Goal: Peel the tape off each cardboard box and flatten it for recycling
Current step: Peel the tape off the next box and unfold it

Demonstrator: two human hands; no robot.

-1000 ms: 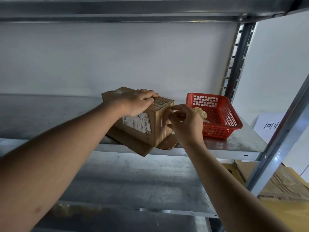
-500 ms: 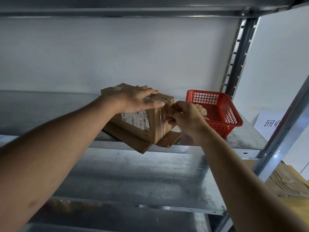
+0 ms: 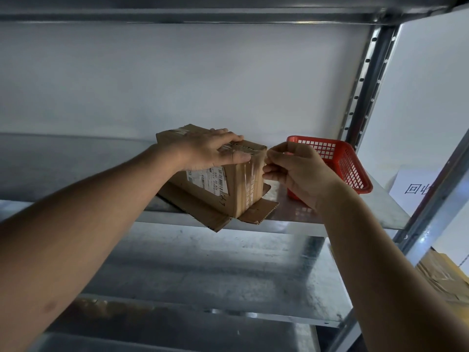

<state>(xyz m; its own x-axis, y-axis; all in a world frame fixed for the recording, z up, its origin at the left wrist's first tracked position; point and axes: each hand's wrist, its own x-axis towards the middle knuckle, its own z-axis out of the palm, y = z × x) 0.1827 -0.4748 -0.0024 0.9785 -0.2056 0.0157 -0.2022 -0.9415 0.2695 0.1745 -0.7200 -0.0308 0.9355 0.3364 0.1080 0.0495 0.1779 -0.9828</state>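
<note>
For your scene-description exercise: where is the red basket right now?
In the head view, the red basket sits on the right end of the metal shelf, behind the right hand and right of the cardboard box.

Single head view, close in, facing forward and slightly up at shelf (image 3: pixel 330 219); both forearms entering from lower corners.

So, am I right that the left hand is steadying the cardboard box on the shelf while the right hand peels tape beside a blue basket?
Nearly: the basket is red, not blue, as the head view shows. The left hand does steady the cardboard box on the shelf while the right hand peels the tape.
</note>
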